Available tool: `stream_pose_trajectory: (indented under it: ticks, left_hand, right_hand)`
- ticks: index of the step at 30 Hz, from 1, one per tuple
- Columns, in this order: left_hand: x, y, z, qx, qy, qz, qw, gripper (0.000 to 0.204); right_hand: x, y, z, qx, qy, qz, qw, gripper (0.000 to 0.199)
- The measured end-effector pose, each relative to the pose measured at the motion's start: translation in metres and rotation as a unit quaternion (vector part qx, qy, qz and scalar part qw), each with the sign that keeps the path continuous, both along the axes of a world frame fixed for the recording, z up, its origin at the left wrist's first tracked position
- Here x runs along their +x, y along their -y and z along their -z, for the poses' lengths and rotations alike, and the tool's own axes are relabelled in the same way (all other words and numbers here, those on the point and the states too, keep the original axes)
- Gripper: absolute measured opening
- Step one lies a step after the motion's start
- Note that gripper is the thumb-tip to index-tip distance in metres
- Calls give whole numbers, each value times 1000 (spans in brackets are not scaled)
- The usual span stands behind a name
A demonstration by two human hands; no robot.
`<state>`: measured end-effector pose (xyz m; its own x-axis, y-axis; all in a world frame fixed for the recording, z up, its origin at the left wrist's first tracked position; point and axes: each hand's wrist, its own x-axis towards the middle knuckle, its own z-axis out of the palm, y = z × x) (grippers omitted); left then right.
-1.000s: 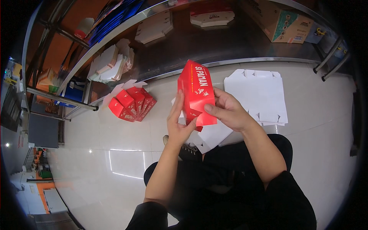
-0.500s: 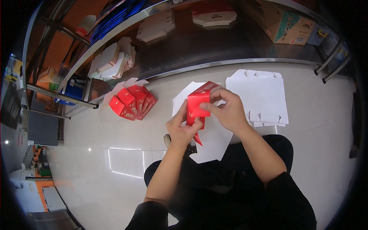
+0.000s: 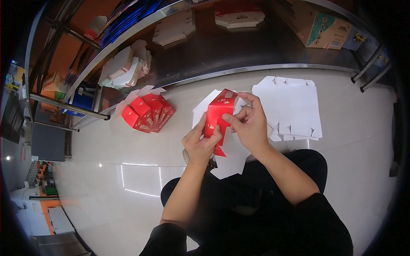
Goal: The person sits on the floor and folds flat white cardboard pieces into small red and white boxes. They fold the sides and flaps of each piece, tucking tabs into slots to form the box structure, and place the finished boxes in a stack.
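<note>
Between my hands is a partly folded red cardboard box (image 3: 216, 112) with white print, one panel bent over and a red flap hanging at its lower end. My left hand (image 3: 202, 141) grips its left edge, fingers behind and thumb in front. My right hand (image 3: 249, 124) pinches its right side, thumb pressed on the red face. Below and behind it lies a white cardboard sheet (image 3: 230, 165), partly hidden by the box and my hands. To the left, several folded red boxes (image 3: 149, 113) stand nested in a fanned row on the floor.
A stack of flat white cardboard blanks (image 3: 290, 106) lies on the tiled floor to the right. Ahead runs a metal shelf (image 3: 222, 72) bearing more cardboard stacks (image 3: 124, 68) and a brown carton (image 3: 322, 32). Shelf legs (image 3: 370, 68) stand at the far right.
The red box has tilted and its front panel now slants more, with the lower flap drawn up slightly. My right fingers have curled in closer; both hands keep hold.
</note>
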<state>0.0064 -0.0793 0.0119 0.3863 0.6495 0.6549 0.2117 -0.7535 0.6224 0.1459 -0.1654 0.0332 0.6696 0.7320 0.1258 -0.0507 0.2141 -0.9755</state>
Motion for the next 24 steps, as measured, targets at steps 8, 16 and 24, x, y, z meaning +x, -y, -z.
stream_pose_trajectory:
  ticks: [8, 16, 24]
  left_hand:
    - [7, 3, -1, -83, 48, 22, 995, 51]
    - [6, 2, -25, -264, 23, 121, 957, 72]
    - [-13, -27, -15, -299, -84, 154, 938, 74]
  right_hand:
    - [11, -1, -8, -120, -43, -46, 991, 57]
    - [13, -3, 8, -22, 38, -110, 993, 33]
    - [14, 2, -5, -95, 145, -196, 965, 34]
